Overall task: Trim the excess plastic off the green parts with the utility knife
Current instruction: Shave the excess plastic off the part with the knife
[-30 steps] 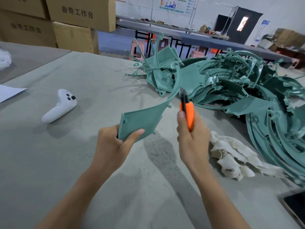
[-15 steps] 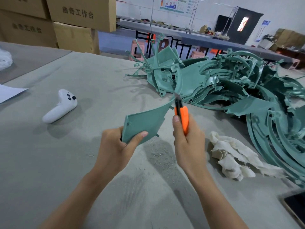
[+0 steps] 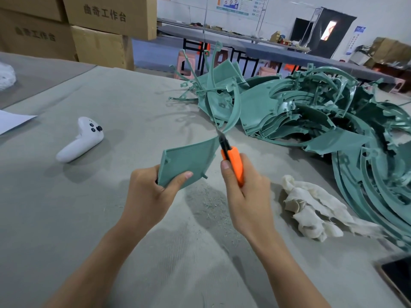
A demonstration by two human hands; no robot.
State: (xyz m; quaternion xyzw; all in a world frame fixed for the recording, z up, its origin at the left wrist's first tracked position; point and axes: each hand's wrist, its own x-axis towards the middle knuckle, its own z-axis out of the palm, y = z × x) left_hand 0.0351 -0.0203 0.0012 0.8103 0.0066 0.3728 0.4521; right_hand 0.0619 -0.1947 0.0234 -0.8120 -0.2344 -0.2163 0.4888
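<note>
Above grey felt table (image 3: 66,218), left hand (image 3: 146,196) grips green part (image 3: 186,161); right hand (image 3: 246,194) clasps utility knife (image 3: 232,161) upright.

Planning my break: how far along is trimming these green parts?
Done: shavings on the table suggest some trimming. In hand: the left hand grips one green part while the right hand holds the utility knife, blade at its upper corner. Remaining: a pile of green parts; which are trimmed, I cannot tell.

phone (image 3: 399,277): cut off right | paper (image 3: 13,121): cut off left | utility knife (image 3: 232,161): handle hidden by right hand (image 3: 246,196)
</note>
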